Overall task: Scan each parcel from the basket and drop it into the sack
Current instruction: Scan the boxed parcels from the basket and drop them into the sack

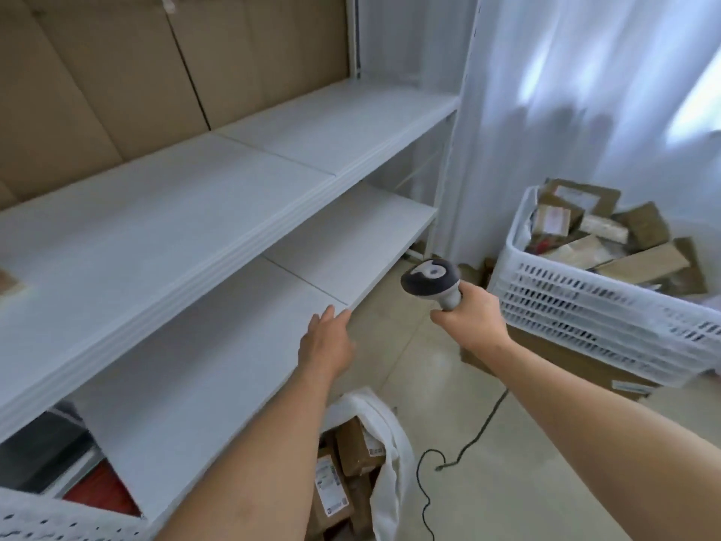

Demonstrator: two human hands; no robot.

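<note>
My right hand (470, 314) grips the grey handle of a barcode scanner (431, 278), held upright in mid-air left of the basket. The white slotted basket (577, 306) stands at the right, full of brown cardboard parcels (624, 251). My left hand (325, 343) is empty, its fingers straight, at the front edge of the lower shelf board. Below my arms the white sack (386, 431) gapes open on the floor, with several labelled brown parcels (351, 454) inside it.
A white shelving unit (218, 212) with two bare boards fills the left; cardboard lines its back. The scanner's black cable (448, 458) trails over the pale floor. The basket rests on a flat cardboard box (565, 357). Another white basket rim (47, 517) shows at bottom left. A sheer curtain (585, 91) hangs behind.
</note>
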